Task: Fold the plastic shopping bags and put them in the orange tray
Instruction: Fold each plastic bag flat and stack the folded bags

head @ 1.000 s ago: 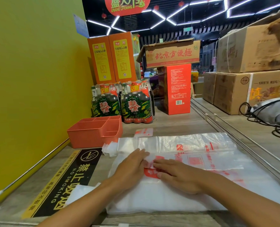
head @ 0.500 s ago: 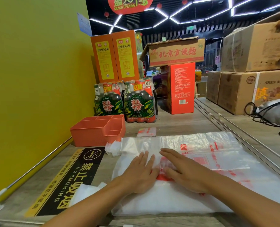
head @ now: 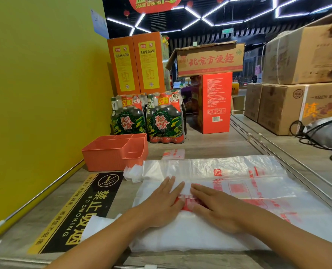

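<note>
A stack of clear plastic shopping bags [head: 239,177] with red print lies flat on the grey counter in front of me. My left hand [head: 161,202] and my right hand [head: 217,208] both press flat on the top bag, fingers straight, side by side near its middle. The orange tray [head: 110,154] with several compartments stands at the back left, against the yellow wall. A small folded bag [head: 173,153] lies on the counter just right of the tray.
Two packs of green bottles [head: 147,121] and tall orange boxes [head: 136,63] stand behind the tray. A red carton [head: 215,103] and cardboard boxes [head: 289,107] sit further back and right. Metal rails [head: 274,152] run along the right. A no-smoking sticker [head: 83,208] covers the counter's left.
Both hands have slid forward over the top bag, pressing it flat, and now lie closer together. The view has shifted slightly.
</note>
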Demonstrator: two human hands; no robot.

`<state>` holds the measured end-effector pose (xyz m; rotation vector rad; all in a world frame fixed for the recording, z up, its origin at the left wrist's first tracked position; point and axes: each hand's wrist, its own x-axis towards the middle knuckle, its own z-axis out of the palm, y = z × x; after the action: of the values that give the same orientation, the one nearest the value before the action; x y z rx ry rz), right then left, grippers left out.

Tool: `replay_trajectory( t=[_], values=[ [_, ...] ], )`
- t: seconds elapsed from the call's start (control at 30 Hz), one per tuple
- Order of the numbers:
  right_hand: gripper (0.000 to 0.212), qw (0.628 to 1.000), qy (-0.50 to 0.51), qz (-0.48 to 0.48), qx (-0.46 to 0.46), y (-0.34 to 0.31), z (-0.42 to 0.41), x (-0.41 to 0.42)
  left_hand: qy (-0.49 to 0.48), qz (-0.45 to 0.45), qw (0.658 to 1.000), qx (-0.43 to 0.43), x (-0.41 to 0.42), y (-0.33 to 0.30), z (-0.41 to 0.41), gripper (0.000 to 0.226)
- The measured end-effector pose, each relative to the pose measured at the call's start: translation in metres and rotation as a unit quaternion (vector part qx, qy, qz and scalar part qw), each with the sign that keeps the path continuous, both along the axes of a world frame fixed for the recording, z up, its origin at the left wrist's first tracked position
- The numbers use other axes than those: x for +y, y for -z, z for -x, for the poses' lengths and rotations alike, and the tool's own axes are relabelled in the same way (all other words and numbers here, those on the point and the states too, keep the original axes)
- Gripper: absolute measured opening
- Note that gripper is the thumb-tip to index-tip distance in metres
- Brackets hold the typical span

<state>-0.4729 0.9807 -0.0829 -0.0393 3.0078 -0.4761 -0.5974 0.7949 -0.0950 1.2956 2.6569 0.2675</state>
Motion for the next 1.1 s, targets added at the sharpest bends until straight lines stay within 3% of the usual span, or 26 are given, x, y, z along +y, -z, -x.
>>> replay_trajectory(
  t=[0.37, 0.53, 0.6, 0.67, 0.73, 0.77, 0.87, 0.9, 0.97, 1.03, 1.1],
  values=[
    [0.073, 1.0, -0.022, -0.021, -0.006, -0.006, -0.001, -0.001, 0.017, 0.069, 0.997, -0.013, -0.004, -0.01, -0.003, 0.063],
    [0.071, 1.0, -0.02, -0.013, -0.009, -0.006, -0.002, -0.001, -0.077, 0.07, 0.995, 0.012, -0.006, -0.018, -0.009, 0.08],
    [0.072, 1.0, -0.016, -0.008, -0.009, -0.006, -0.002, -0.001, -0.09, 0.033, 0.995, -0.002, -0.007, -0.026, -0.009, 0.084],
    [0.075, 1.0, -0.013, -0.002, -0.01, -0.006, -0.002, 0.0, -0.092, -0.067, 0.991, -0.068, -0.01, -0.035, -0.009, 0.087],
    [0.077, 1.0, -0.016, 0.008, -0.014, -0.008, -0.002, 0.0, -0.097, -0.204, 0.961, -0.159, -0.01, -0.04, -0.01, 0.085],
    [0.076, 1.0, -0.019, 0.012, -0.016, -0.009, -0.002, 0.0, -0.101, -0.279, 0.93, -0.215, -0.008, -0.043, -0.011, 0.082],
    [0.073, 0.999, -0.024, 0.021, -0.011, -0.013, -0.004, 0.002, -0.133, -0.45, 0.79, -0.394, 0.006, -0.041, -0.011, 0.074],
    [0.072, 0.999, -0.026, 0.023, -0.007, -0.014, -0.004, 0.002, -0.138, -0.457, 0.771, -0.422, 0.011, -0.04, -0.013, 0.064],
    [0.063, 0.998, -0.039, 0.054, 0.006, -0.016, -0.004, 0.001, -0.132, -0.412, 0.802, -0.412, 0.023, -0.034, -0.02, 0.027],
    [0.056, 0.995, -0.045, 0.084, 0.026, -0.014, -0.004, 0.001, -0.145, -0.38, 0.836, -0.37, 0.038, -0.025, -0.025, 0.021],
    [0.055, 0.994, -0.054, 0.086, 0.034, -0.014, -0.003, 0.003, -0.186, -0.382, 0.844, -0.328, 0.049, -0.024, -0.028, 0.026]
  ],
)
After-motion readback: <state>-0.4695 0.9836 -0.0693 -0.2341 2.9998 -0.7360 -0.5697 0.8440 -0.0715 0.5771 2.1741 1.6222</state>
